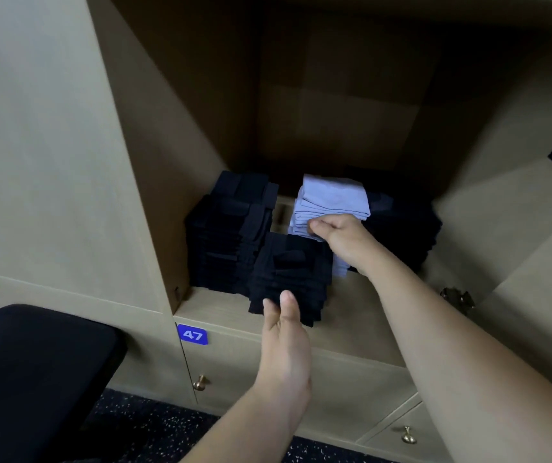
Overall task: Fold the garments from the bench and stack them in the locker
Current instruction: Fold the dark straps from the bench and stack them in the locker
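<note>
Two soft square piles: right hand (345, 237) gripping pale-blue pile (331, 198), left hand (284, 339) flat-fingered against black pile (289, 272), label (191, 334) "47".

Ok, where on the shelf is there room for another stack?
Front right, bare shelf between the front black stack and the right wall, under the right arm. Small strip front left. Crowded behind: left black stack, blue stack, dark right stack.

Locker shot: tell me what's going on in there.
A person is arranging folded clothes in the open locker. The right hand grips the blue stack, while the left hand, fingers straight, touches the front of the small black stack. A taller black stack stands at the left, another dark pile at the right.
</note>
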Motion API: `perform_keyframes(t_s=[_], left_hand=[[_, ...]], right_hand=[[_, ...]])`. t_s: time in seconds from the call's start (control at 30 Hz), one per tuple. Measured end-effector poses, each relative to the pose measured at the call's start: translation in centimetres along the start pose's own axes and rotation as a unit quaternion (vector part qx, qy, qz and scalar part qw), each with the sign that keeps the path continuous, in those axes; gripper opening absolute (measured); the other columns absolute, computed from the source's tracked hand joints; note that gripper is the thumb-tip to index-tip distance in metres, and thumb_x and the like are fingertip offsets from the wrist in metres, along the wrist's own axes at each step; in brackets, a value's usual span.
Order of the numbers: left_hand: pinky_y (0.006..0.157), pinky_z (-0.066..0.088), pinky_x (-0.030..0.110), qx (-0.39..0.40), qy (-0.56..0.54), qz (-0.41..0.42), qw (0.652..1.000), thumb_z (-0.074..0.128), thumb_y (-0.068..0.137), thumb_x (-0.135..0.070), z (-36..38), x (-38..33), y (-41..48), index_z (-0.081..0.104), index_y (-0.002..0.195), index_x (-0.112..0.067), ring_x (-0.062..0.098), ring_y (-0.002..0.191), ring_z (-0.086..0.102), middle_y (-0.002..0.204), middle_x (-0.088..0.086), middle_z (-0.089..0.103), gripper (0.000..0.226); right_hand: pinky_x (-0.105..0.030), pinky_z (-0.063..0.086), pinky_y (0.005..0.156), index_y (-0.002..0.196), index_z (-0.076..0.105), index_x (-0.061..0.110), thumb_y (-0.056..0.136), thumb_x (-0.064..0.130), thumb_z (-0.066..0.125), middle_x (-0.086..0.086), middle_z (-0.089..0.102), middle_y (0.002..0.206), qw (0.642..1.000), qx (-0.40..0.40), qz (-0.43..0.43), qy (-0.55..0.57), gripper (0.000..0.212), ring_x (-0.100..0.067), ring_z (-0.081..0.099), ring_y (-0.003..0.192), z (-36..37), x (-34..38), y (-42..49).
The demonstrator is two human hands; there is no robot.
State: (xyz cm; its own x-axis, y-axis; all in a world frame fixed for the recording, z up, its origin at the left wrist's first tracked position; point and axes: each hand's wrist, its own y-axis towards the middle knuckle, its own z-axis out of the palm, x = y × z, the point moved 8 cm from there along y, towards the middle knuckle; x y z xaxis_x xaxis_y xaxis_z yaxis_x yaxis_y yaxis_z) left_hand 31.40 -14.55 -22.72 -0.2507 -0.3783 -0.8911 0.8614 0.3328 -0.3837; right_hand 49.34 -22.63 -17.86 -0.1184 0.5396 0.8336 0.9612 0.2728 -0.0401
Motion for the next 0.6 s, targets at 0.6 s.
perform_keyframes(t_s=[0.6], left_hand=[[0.121,-0.007,0.034,0.03,0.143,0.046,0.988,0.034,0.106,-0.029,5.1,0.5,2.2,-0.02,0.151,-0.005,0.017,0.146,-0.025,0.159,0.011,-0.028,0.074]], right_hand=[[-0.038,0.049,0.097,0.084,0.071,0.025,0.089,0.033,0.067,0.007,0.071,0.092,0.999,0.049,0.008,-0.014,0.01,-0.013,0.065,0.097,2.6,-1.6,0.6]])
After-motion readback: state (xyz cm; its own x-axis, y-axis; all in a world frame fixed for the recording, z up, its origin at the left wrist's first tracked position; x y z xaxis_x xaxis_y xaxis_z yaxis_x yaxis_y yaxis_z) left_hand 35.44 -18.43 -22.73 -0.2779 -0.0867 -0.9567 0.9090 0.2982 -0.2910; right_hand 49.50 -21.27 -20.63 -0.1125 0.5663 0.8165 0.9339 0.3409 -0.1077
